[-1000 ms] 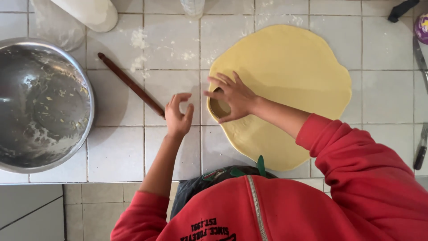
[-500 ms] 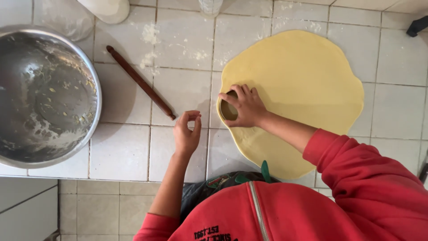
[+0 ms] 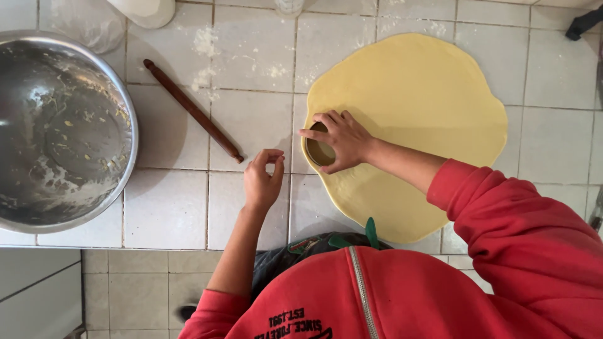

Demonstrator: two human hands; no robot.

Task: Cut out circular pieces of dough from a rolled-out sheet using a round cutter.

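A large thin sheet of yellow dough (image 3: 414, 119) lies on the white tiled counter (image 3: 169, 207). My right hand (image 3: 342, 141) grips a small round metal cutter (image 3: 319, 152) pressed into the dough's left edge. My left hand (image 3: 262, 181) hovers over the bare tile just left of the dough, fingers loosely curled and pinched together, holding nothing that I can see.
A thin brown wooden rolling pin (image 3: 192, 110) lies diagonally on the tiles left of the dough. A big steel bowl (image 3: 59, 129) with dough scraps sits at the counter's left. Flour dust (image 3: 204, 44) marks the far tiles. The counter's front edge runs below my left hand.
My right hand has pushed the cutter down at the dough's left edge. My left hand has stayed curled over the tile beside it.
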